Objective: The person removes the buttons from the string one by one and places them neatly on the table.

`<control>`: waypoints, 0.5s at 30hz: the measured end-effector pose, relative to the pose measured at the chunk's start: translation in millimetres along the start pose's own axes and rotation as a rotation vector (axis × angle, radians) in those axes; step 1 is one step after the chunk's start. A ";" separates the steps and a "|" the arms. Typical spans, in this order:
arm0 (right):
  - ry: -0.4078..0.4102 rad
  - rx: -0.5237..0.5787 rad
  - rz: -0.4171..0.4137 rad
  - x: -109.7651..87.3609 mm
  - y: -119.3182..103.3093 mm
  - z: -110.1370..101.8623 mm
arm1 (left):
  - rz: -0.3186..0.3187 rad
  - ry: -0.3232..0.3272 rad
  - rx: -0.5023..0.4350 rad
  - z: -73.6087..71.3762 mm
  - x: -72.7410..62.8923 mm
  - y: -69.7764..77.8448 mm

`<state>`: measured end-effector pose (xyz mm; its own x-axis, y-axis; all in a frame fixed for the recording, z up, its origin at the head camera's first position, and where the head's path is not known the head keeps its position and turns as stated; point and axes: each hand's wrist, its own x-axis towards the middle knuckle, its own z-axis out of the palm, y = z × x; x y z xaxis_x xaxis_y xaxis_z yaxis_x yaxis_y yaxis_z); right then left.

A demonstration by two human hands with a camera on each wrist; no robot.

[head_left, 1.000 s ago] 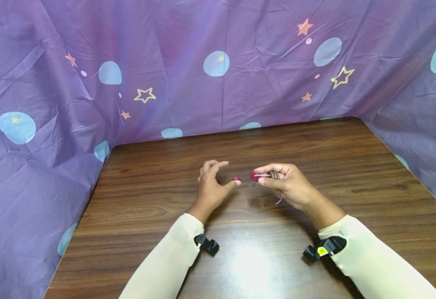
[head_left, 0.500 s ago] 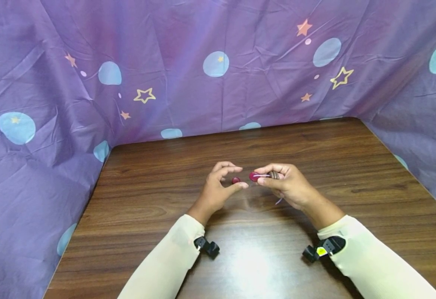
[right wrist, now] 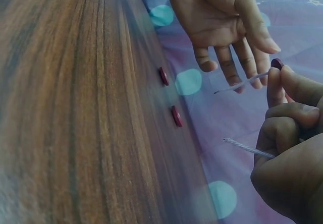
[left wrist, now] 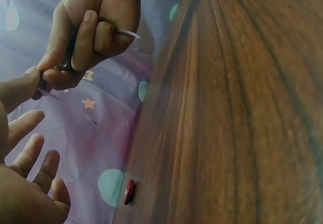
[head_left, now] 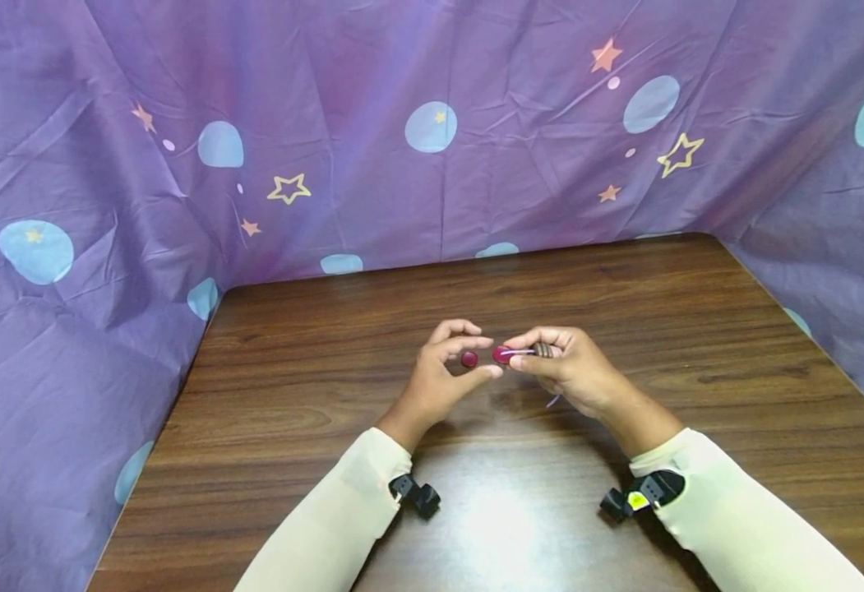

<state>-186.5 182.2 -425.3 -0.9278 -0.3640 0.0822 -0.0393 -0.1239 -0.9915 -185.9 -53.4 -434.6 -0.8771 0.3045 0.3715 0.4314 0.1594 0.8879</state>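
My right hand [head_left: 568,366] pinches a dark red button [head_left: 501,354] between thumb and index finger. A pale string [right wrist: 242,85] passes at the button, its thin tip pointing toward the left hand. Another string end [right wrist: 247,147] sticks out from my curled lower fingers. A brown ribbed stack [head_left: 543,351] shows between the right thumb and index finger. My left hand [head_left: 439,374] has its fingers spread, with the thumb tip right at the button's edge in the left wrist view. Beyond it a loose red button [head_left: 469,359] lies on the table, framed by thumb and index finger.
The wooden table [head_left: 313,493] bears two loose red buttons in the right wrist view, one nearer button [right wrist: 176,116] and one farther button [right wrist: 164,76]. A purple curtain [head_left: 372,164] with stars and blue spots hangs around the table's back and sides.
My left hand has moved right, up to the button in the right hand, and its fingers have come closer to it. The right hand has hardly moved and keeps its pinch.
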 end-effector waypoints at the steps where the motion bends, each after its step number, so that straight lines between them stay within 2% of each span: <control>1: -0.001 -0.001 0.003 -0.1 0.0 0.2 | 0.001 -0.001 -0.009 0.6 -0.3 0.7; 8: -0.012 -0.018 0.054 0.4 -0.2 0.8 | 0.007 -0.019 -0.014 3.4 -1.1 3.1; 15: -0.008 -0.031 0.069 0.7 0.2 0.2 | 0.007 -0.027 -0.016 4.3 -0.7 1.4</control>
<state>-187.1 181.8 -425.5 -0.9255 -0.3785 0.0139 0.0133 -0.0693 -0.9975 -183.7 -49.4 -434.7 -0.8679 0.3310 0.3704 0.4340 0.1426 0.8896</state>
